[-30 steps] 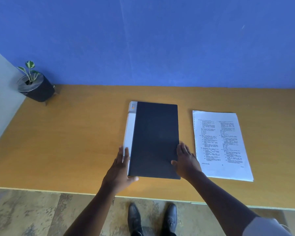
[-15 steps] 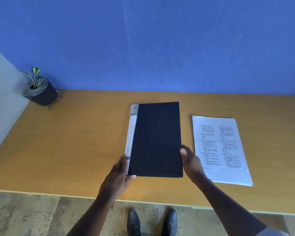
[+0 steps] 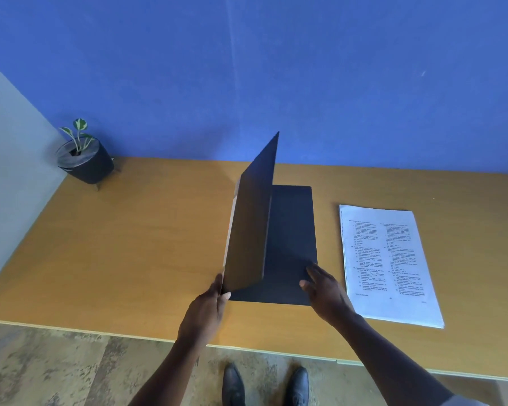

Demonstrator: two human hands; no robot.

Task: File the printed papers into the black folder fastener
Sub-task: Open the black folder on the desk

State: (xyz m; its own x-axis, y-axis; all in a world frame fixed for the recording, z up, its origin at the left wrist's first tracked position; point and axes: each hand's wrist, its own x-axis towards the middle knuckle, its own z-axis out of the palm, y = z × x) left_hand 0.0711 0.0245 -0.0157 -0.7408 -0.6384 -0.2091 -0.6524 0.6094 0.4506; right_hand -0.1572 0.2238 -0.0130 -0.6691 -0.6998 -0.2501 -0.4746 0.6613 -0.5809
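Opening the folder, papers not filed yet

Left hand point(image 3: 206, 313) has a pinch grip on the near corner of the stiff matte cover point(image 3: 251, 227), standing it upright; right hand point(image 3: 324, 291), fingers loose, presses the folder point(image 3: 291, 247) flat mid-worktop point(image 3: 129, 253). Papers point(image 3: 389, 262) lie just right. Next I'd guess: drop the cover left, find the fastener.

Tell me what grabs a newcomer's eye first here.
The black folder at the middle of the wooden table, its front cover standing nearly upright, held at the lower corner by the left hand. The right hand rests on the flat back cover; printed papers lie to its right.
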